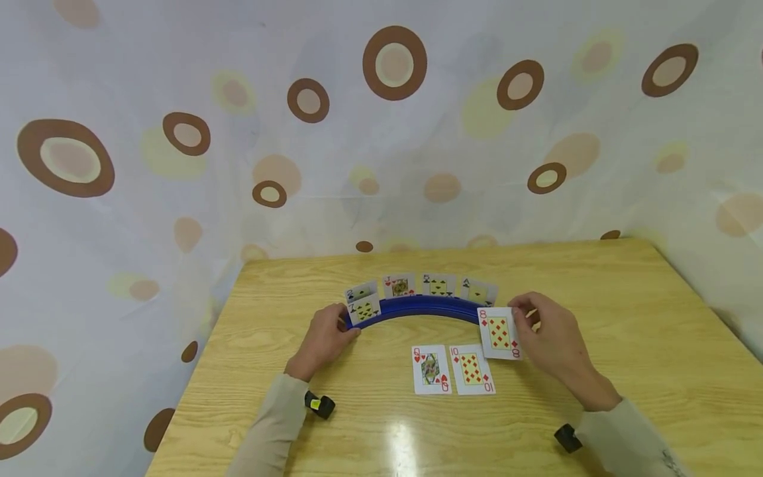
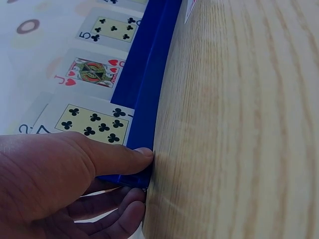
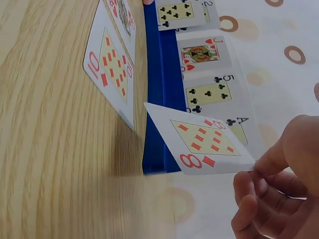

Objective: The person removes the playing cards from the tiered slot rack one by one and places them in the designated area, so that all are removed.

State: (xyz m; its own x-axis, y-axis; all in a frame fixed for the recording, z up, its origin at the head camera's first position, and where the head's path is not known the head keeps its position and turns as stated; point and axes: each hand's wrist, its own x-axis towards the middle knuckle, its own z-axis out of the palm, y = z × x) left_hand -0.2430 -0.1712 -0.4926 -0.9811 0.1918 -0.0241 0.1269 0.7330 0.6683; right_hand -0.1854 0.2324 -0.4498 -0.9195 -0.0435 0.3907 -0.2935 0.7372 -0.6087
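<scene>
A curved blue card holder [image 1: 426,305] stands on the table, its left end between the thumb and fingers of my left hand [image 1: 324,338]. Between thumb and fingers, my right hand [image 1: 551,334] pinches the eight of diamonds [image 1: 499,333] by its edge. That card is tilted and overlaps the holder's right end. Upright in the back of the holder are a two, partly hidden, the jack of hearts [image 2: 92,71], the five of clubs [image 1: 439,285] and the ace of clubs [image 1: 479,290]. In front of the two is the seven of clubs [image 2: 92,122].
The queen of hearts [image 1: 432,370] and the ten of diamonds [image 1: 473,370] lie face up side by side on the wooden table [image 1: 250,411], in front of the holder. A patterned cloth [image 1: 441,152] hangs behind the table and along its sides.
</scene>
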